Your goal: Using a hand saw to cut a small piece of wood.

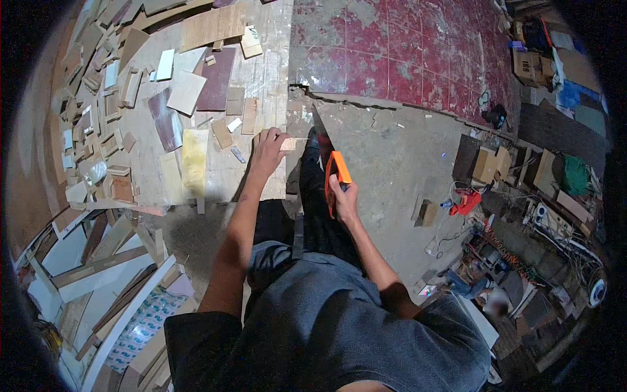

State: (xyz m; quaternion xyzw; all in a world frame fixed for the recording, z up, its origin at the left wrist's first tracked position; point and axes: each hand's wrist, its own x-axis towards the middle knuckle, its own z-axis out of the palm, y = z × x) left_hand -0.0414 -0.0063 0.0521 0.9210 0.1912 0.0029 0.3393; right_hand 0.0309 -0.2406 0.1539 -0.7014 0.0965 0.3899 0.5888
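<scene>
My right hand (344, 196) grips the orange handle (337, 171) of a hand saw; its dark blade runs up toward the small wooden piece. My left hand (270, 149) presses that small pale wooden piece (288, 144) down at the right edge of a large plywood sheet (261, 85) lying on the floor. The saw blade meets the piece just right of my fingers. My foot in a dark shoe (318, 138) stands by the sheet's edge, between the two hands.
Many wood offcuts and laminate scraps (189, 85) lie across the plywood and pile up at the left. Stacked boards (111, 274) lean at lower left. Red floor tiles (418, 59) lie beyond a cracked concrete floor (398, 157). Boxes, tools and cables (522, 189) crowd the right.
</scene>
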